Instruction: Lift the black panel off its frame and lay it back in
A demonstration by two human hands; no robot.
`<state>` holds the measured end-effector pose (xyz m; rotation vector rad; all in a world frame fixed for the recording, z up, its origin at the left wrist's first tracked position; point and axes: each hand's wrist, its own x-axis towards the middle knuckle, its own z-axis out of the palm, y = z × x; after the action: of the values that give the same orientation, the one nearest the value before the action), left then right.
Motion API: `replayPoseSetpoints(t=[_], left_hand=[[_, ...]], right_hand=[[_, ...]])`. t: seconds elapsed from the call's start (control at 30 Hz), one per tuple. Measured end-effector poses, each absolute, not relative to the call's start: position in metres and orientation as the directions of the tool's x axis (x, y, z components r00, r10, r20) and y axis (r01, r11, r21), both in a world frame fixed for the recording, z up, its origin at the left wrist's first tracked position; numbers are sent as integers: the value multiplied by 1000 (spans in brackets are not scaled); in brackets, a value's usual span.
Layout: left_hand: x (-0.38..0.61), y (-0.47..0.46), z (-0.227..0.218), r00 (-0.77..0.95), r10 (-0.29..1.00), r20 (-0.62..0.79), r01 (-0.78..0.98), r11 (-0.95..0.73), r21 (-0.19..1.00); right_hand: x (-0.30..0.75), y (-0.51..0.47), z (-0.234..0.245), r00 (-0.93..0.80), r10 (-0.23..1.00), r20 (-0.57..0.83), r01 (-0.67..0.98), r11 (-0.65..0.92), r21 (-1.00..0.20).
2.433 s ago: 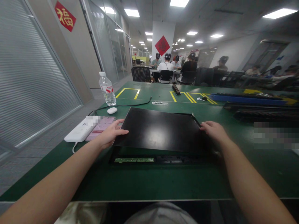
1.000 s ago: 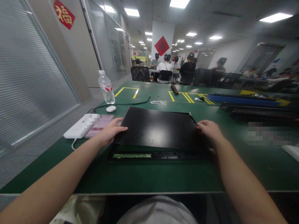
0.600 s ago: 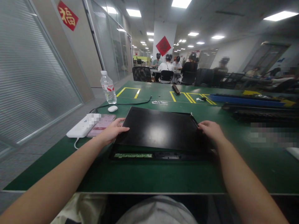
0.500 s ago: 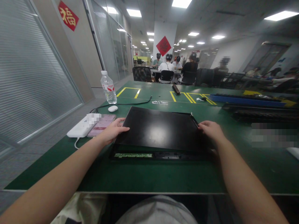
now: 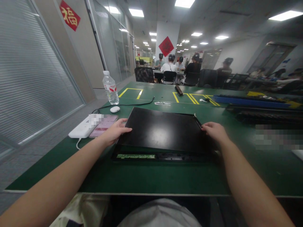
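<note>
Black panel [image 5: 161, 130] lying askew over a frame [image 5: 180, 156], its left edge clamped in the grip of the left hand [image 5: 117, 130].
The right hand [image 5: 214, 130] is pinching the frame's right rail; whether its grip is catching the panel too, I cannot tell. The panel is already resting over the frame but, as I judge it, not yet seating flush: the near rail and a green circuit board [image 5: 136, 156] are showing, so alignment seems left. All this is lying on the counter [image 5: 165, 179], with a phone [image 5: 104, 127] and bottle [image 5: 110, 91] standing farther left.
</note>
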<state>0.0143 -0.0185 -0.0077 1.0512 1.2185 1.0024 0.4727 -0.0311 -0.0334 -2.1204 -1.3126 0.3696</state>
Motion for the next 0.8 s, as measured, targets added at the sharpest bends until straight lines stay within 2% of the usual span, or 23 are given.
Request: replayPoseSetpoints(t=[0.5, 0.8], left_hand=[[19, -16, -7, 18, 965, -261, -160, 260, 952], [15, -9, -15, 27, 966, -259, -172, 260, 950]], right_hand=[[477, -30, -37, 468, 879, 85, 690, -304, -657], [474, -30, -35, 491, 869, 69, 681, -333, -652]])
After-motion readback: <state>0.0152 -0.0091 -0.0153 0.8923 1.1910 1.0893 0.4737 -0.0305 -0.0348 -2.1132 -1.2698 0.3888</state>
